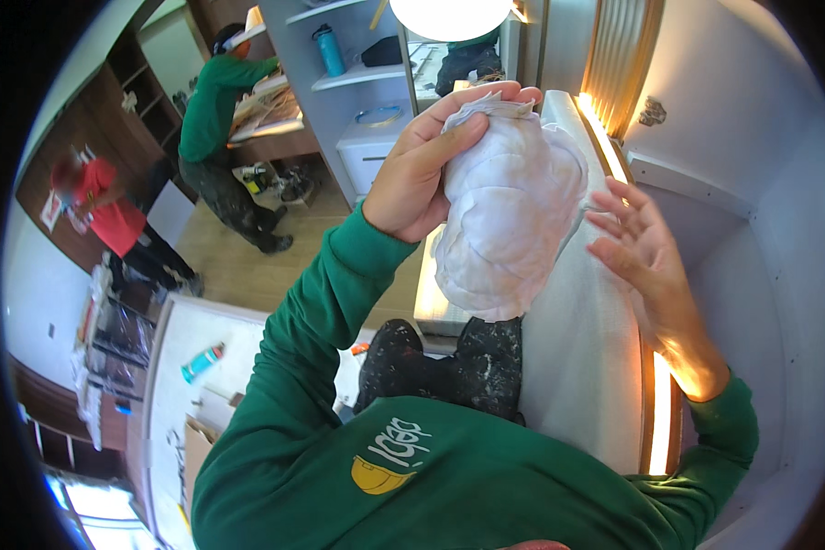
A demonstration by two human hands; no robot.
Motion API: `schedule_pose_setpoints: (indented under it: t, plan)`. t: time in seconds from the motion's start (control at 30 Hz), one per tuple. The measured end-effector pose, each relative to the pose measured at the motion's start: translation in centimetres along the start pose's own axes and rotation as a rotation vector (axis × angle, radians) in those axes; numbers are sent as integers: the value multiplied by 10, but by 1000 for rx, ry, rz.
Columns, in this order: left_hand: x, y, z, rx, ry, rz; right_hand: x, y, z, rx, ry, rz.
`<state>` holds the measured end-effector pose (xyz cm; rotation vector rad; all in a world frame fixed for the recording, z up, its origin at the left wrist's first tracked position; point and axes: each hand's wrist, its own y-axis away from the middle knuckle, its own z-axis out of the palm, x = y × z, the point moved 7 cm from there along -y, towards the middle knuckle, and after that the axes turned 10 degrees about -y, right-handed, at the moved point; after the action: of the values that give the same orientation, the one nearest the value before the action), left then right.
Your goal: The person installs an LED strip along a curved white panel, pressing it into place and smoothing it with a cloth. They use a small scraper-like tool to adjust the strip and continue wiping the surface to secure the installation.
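A white, soft-looking bundle (511,215) with creased, overlapping folds, apparently wadded cloth, hangs in front of me above my dark, paint-spotted trousers. My left hand (417,170) grips its upper left edge, thumb across the front and the other fingers behind, partly hidden. To the right of the bundle, my right hand (646,247) is raised with fingers spread and slightly bent. It holds nothing, and a gap separates it from the bundle.
A pale upholstered ledge (573,376) runs along my right, edged by a lit strip (660,412). At lower left, a pale tabletop (238,316) bears a teal tube (202,362). Two people, in green (213,110) and red (115,206), stand farther left. A glowing lamp (451,14) hangs ahead.
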<state>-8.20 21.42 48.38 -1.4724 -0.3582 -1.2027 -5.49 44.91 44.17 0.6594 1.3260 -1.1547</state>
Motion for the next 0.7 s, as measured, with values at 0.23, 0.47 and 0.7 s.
schedule_pose_setpoints:
  t: [0.23, 0.47, 0.7]
  plan:
    - [-5, 10, 9, 57, 153, 46, 25, 6, 40, -300, -219, 399]
    - [-40, 44, 4, 97, 172, -107, 13, 4, 12, -195, -345, 207]
    - [-42, 69, 15, 64, 202, -241, 7, 6, 9, -106, -163, 139]
